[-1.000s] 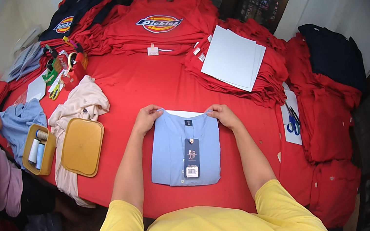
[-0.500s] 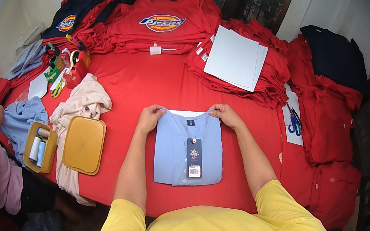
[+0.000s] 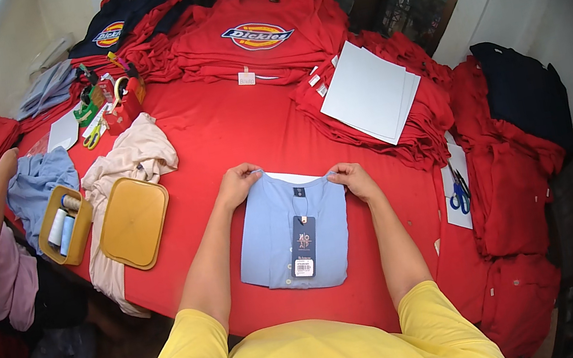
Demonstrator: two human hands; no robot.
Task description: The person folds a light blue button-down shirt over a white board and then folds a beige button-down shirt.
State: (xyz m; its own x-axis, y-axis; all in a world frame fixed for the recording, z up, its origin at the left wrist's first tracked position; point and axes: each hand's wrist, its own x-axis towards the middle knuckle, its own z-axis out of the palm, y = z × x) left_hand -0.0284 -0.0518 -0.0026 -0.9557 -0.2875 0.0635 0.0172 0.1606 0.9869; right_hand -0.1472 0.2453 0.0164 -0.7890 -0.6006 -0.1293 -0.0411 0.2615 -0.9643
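A folded light blue shirt (image 3: pixel 258 237) lies on the red-covered table in front of me. From its neckline hangs a dark paper tag (image 3: pixel 303 241) with a white label at the bottom. Behind the collar, the edge of a white card (image 3: pixel 291 177) shows. My left hand (image 3: pixel 244 181) pinches the shirt's upper left corner between thumb and fingers. At the upper right corner, my right hand (image 3: pixel 350 177) pinches the cloth the same way. Small pale buttons run down the shirt's front, partly under the tag.
Left stand a mustard box (image 3: pixel 75 243) of thread spools, its lid (image 3: pixel 135 222) and a cream garment (image 3: pixel 135 148). A co-worker's hand (image 3: pixel 8 163) is beside blue cloth. White sheets (image 3: pixel 371 91) top a red garment pile; blue scissors (image 3: pixel 459 193) lie right. Folded red shirts (image 3: pixel 256 8) line the back.
Both hands keep their pinch on the shirt's upper corners. The whole view has shifted slightly. The co-worker at left has moved a little, with the hand lower and farther right.
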